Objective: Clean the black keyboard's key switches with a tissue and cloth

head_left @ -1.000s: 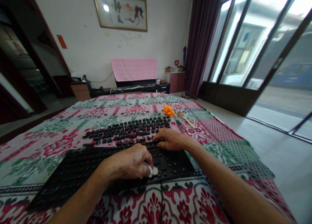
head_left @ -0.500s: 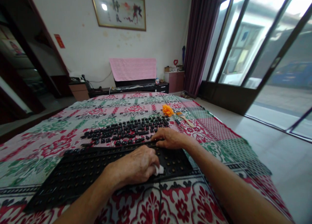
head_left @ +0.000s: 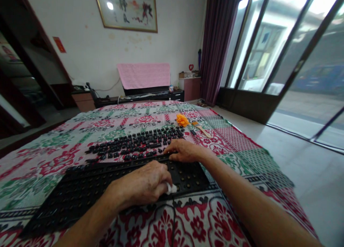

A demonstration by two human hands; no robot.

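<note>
A black keyboard (head_left: 80,195) with its keycaps off lies across the patterned cloth in front of me, its switch rows bare. My left hand (head_left: 146,180) is closed on a crumpled white tissue (head_left: 172,188), pressed to the right part of the keyboard near its front edge. At the far edge, my right hand (head_left: 184,150) grips the keyboard frame with thumb and fingers; the fingertips are partly hidden. Many loose black keycaps (head_left: 137,141) lie in rough rows just beyond the keyboard.
An orange flower-like puff (head_left: 182,120) and a brush with a wooden handle (head_left: 202,129) lie beyond my right hand. A thin cable (head_left: 173,218) runs from the keyboard toward me. The patterned cloth (head_left: 228,129) covers the table. Glass doors stand at the right.
The view has turned slightly, shifting everything a little left. My left hand has shifted the tissue slightly on the keyboard; my right hand keeps its place at the far edge.
</note>
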